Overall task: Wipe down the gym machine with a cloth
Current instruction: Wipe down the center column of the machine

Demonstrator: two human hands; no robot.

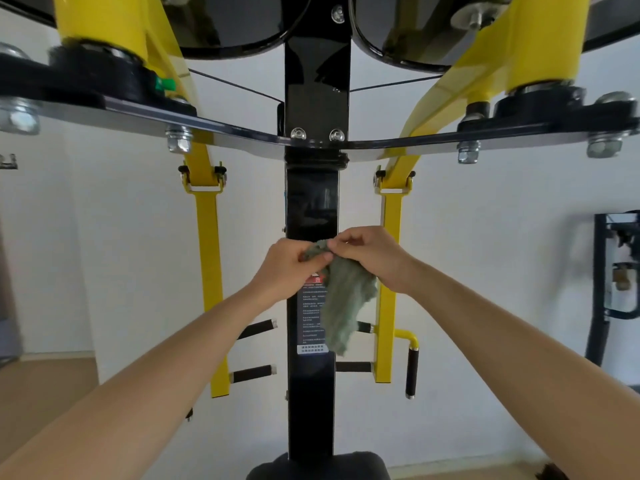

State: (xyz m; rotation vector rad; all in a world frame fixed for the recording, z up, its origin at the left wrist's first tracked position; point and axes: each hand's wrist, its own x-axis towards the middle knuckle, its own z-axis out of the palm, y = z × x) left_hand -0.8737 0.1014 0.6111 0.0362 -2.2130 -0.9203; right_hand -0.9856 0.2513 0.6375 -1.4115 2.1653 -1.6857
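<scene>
A grey-green cloth (344,299) hangs in front of the gym machine's black central column (313,209). My left hand (287,268) and my right hand (372,258) both pinch its top edge, close together, at mid height of the column. The rest of the cloth droops down to the right and covers part of a printed label (311,306) on the column. Yellow arms (207,258) hang on both sides of the column, with black-gripped handles (412,372) lower down.
A black cross plate with bolts (180,138) spans overhead, with yellow pivots and dark covers above it. A black padded seat (318,465) lies at the bottom. White walls stand behind. Another black machine frame (606,271) is at the far right.
</scene>
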